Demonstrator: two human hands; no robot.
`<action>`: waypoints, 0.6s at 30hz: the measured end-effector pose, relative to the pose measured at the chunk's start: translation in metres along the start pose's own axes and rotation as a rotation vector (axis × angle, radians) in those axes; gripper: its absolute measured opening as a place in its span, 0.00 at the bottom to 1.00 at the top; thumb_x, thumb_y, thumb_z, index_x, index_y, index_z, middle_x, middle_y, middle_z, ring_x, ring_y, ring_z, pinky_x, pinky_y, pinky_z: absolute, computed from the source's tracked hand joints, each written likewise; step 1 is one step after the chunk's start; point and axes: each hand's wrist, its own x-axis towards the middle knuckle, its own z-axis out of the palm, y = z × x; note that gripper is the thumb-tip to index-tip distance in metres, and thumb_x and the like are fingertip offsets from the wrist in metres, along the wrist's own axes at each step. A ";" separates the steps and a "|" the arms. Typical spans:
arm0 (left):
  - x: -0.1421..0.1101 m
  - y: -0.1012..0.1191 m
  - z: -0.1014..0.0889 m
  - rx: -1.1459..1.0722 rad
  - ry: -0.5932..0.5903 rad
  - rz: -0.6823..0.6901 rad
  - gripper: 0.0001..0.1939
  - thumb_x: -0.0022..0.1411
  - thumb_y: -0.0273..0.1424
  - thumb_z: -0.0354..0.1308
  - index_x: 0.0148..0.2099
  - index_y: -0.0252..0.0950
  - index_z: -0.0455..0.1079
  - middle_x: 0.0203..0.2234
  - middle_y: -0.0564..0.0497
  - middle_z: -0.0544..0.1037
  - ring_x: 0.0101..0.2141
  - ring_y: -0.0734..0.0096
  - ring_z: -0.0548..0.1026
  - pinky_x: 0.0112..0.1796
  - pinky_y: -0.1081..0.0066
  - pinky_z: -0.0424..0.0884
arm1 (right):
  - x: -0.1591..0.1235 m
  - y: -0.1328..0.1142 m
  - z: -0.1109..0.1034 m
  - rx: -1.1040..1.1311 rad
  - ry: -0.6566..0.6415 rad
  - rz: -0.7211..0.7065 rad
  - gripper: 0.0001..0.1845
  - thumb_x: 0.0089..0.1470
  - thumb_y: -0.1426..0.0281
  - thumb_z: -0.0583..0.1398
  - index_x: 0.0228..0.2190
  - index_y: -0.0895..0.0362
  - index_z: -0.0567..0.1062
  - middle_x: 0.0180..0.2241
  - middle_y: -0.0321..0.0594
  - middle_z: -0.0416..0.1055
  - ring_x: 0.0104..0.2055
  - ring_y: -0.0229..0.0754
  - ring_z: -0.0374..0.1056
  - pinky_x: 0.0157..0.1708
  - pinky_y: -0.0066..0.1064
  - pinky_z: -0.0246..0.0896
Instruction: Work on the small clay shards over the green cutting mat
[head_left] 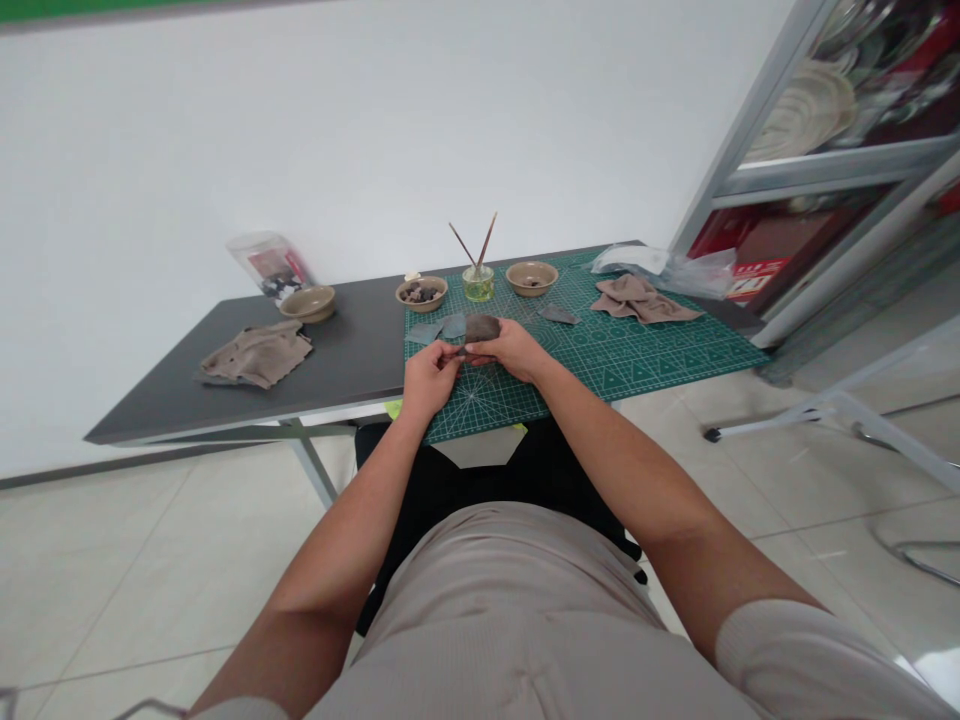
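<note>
My right hand is wrapped round a dark brown rounded piece, held just above the green cutting mat. Close against it, my left hand is closed in a pinch at the piece's lower left edge. Whether its fingers grip the piece or a small separate thing is hidden. Flat grey-blue scraps lie on the mat just beyond my left hand. Another dark grey scrap rests past my right hand.
Behind stand a bowl of dark lumps, a glass jar with two thin sticks and a second bowl. Brown cloths lie left and right. A third bowl and clear container stand left; a plastic bag lies right.
</note>
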 end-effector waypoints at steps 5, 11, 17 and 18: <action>-0.001 0.003 -0.001 -0.023 0.027 -0.019 0.03 0.58 0.31 0.59 0.35 0.38 0.72 0.21 0.56 0.75 0.24 0.71 0.74 0.30 0.71 0.68 | -0.002 0.001 0.002 0.017 0.070 -0.026 0.22 0.31 0.69 0.73 0.31 0.60 0.75 0.28 0.37 0.76 0.29 0.40 0.73 0.30 0.32 0.73; 0.007 0.003 -0.001 -0.151 0.140 -0.029 0.06 0.55 0.31 0.61 0.37 0.37 0.72 0.30 0.53 0.77 0.30 0.71 0.75 0.36 0.70 0.72 | -0.003 0.002 0.003 0.024 0.139 -0.055 0.22 0.34 0.67 0.72 0.33 0.59 0.74 0.29 0.38 0.77 0.29 0.39 0.73 0.32 0.32 0.73; 0.009 0.000 0.003 -0.310 0.102 -0.047 0.10 0.56 0.32 0.60 0.41 0.37 0.72 0.27 0.54 0.76 0.28 0.73 0.75 0.34 0.70 0.73 | -0.004 0.002 0.002 0.027 0.120 -0.071 0.22 0.34 0.67 0.72 0.35 0.59 0.75 0.31 0.38 0.77 0.32 0.40 0.74 0.35 0.33 0.72; 0.009 -0.001 0.003 -0.298 0.090 -0.048 0.10 0.55 0.32 0.61 0.41 0.37 0.73 0.27 0.54 0.76 0.28 0.73 0.75 0.34 0.70 0.73 | -0.004 0.002 0.002 0.031 0.122 -0.076 0.23 0.34 0.67 0.72 0.35 0.59 0.75 0.31 0.38 0.77 0.32 0.40 0.73 0.34 0.33 0.71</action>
